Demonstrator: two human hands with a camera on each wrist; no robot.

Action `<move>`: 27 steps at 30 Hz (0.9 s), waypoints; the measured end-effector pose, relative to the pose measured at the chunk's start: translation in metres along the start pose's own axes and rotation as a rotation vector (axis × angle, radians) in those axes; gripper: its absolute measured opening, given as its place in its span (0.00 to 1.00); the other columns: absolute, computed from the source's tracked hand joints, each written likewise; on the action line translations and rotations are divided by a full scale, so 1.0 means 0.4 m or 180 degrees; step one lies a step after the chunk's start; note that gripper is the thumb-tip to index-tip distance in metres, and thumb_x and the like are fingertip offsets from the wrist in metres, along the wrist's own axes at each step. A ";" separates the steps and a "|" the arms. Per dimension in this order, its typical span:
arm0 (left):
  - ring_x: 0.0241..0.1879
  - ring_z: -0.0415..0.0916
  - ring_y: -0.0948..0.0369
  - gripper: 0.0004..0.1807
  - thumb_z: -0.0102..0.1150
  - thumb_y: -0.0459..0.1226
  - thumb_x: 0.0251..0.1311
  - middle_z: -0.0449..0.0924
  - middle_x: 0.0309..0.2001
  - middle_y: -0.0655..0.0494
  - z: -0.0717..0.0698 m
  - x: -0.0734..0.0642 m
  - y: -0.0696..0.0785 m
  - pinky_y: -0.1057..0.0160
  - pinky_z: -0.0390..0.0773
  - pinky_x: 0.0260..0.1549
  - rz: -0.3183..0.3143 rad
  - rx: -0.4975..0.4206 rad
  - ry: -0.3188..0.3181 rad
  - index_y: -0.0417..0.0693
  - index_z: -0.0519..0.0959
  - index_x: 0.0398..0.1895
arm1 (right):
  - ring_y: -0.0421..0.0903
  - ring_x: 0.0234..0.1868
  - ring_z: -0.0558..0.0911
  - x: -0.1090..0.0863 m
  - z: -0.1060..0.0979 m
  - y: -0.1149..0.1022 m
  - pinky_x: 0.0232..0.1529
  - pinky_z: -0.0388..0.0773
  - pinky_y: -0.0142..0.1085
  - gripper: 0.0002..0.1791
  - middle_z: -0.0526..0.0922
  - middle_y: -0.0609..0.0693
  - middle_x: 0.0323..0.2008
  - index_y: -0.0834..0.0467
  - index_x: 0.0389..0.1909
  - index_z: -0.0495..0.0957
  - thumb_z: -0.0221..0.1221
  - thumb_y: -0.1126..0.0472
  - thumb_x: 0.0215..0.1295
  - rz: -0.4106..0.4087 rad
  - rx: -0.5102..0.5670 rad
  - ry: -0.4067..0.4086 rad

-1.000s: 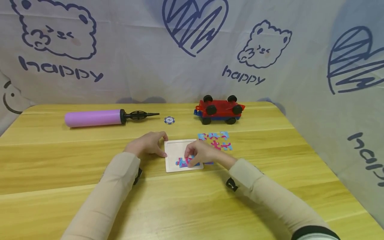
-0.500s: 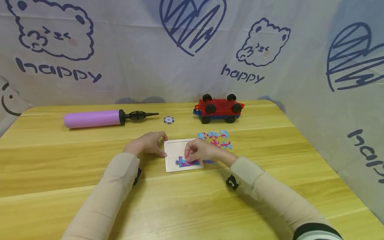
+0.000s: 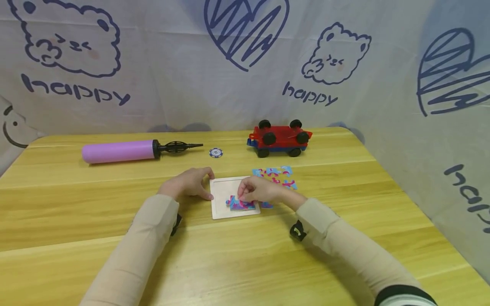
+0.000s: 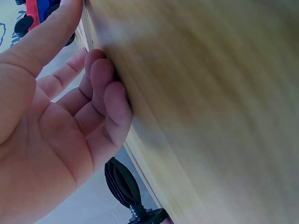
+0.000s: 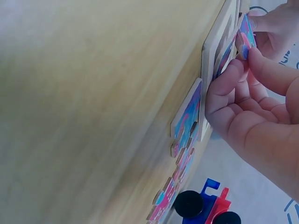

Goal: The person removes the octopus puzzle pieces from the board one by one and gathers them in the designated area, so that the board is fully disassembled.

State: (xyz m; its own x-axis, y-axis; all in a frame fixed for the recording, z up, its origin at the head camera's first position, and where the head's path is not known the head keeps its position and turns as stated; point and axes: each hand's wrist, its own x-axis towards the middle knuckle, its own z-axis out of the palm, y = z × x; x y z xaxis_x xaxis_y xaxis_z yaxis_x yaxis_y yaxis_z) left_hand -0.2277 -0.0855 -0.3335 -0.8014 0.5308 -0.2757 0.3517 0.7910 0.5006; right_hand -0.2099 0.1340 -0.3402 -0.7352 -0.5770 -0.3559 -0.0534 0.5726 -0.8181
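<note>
A pale wooden puzzle tray [image 3: 223,187] lies on the table in the head view. My right hand [image 3: 259,189] pinches a blue, purple and pink jigsaw piece [image 5: 246,36] between thumb and forefinger, tilted up over the tray. Under it, another coloured piece [image 5: 225,60] shows inside the tray in the right wrist view. At the tray's left side is my left hand [image 3: 189,184], its forefinger at the far corner and its thumb against the near part of that edge. The left wrist view shows its other fingers loosely bent, resting on the wood.
Several loose jigsaw pieces [image 3: 272,172] lie right of the tray, one purple piece [image 3: 267,205] close by its edge. Farther back are a purple hand pump [image 3: 118,151], a poker chip [image 3: 216,152] and a red and blue toy car [image 3: 281,138], wheels up. A printed cloth hangs behind.
My right hand has shifted slightly back and right, raising the pinched piece away from the tray's near edge. My left hand has stayed at the tray's left edge.
</note>
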 end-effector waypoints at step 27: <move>0.32 0.64 0.54 0.28 0.67 0.39 0.46 0.68 0.29 0.49 0.002 0.008 -0.004 0.56 0.64 0.37 0.0006 -0.0026 0.0010 0.41 0.67 0.49 | 0.43 0.22 0.73 -0.050 -0.057 0.022 0.24 0.70 0.32 0.02 0.74 0.51 0.23 0.69 0.34 0.70 0.51 0.72 0.62 -0.0281 0.0070 -0.0037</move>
State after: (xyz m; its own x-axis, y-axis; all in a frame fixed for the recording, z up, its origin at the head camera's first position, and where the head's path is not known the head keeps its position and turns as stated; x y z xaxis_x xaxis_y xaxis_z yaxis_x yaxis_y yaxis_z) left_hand -0.2302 -0.0847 -0.3360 -0.8023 0.5313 -0.2722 0.3493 0.7875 0.5078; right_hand -0.2111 0.1639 -0.3298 -0.7204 -0.6314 -0.2869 -0.1028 0.5063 -0.8562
